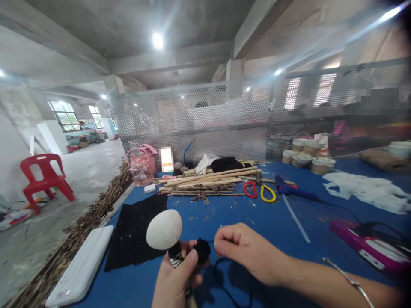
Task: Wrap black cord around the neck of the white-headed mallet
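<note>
My left hand is closed around a stick with a smooth, rounded white head, which tilts up and to the left. Black and white striped wrapping covers its neck just below the head. Against the thumb and fingers of the same hand sits a small black fuzzy bundle. To its right, my right hand is pinched shut, and a short dark thread seems to run from its fingertips to the bundle. A black cord hangs in a loop below the hands.
A black cloth and a long white case lie at the left. Farther back are wooden sticks, red- and yellow-handled scissors and a blue glue gun. A purple device stands at the right.
</note>
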A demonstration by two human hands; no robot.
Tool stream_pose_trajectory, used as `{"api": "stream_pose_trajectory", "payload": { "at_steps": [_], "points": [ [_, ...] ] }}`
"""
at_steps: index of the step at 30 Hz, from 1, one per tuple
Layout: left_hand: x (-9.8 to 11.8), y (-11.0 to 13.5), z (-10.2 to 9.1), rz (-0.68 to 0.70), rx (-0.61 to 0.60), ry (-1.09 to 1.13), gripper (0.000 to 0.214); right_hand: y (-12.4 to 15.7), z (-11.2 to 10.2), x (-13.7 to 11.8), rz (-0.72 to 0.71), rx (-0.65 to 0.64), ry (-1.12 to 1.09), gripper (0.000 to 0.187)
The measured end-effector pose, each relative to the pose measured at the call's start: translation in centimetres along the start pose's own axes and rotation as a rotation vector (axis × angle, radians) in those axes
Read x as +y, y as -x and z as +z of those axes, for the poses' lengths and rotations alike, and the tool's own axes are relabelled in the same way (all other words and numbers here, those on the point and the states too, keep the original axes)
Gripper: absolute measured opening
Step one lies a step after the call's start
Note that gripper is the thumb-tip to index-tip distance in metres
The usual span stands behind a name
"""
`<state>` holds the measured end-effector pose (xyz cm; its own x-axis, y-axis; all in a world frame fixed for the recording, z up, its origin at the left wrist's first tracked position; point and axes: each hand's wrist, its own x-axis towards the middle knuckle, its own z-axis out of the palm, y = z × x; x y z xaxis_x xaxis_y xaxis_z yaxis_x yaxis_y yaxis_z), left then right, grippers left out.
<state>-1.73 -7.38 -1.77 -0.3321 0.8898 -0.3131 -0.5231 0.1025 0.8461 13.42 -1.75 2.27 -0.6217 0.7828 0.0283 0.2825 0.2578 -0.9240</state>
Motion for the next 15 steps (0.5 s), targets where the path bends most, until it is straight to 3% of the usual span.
{"api": "stream_pose_trajectory", "payload": {
  "at_steps": [4,9,15],
  "points": [
    [-0.1,-0.1,-0.1,-0.025,-0.074,0.02,0.044,0.3,-1.4,-0.4,-0.058,0.106,-0.076,0.034],
    [0.3,-0.1,-0.7,-0.032,-0.112,0.1,0.043,2.6,-3.2,-0.4,-0.074,0.165,-0.159,0.034],
    [0.3,0.9,-0.5,0.023,-0.103,0.068,0.045,4.1,-5.5,-0.3,-0.033,0.508,-0.343,0.028]
  ]
}}
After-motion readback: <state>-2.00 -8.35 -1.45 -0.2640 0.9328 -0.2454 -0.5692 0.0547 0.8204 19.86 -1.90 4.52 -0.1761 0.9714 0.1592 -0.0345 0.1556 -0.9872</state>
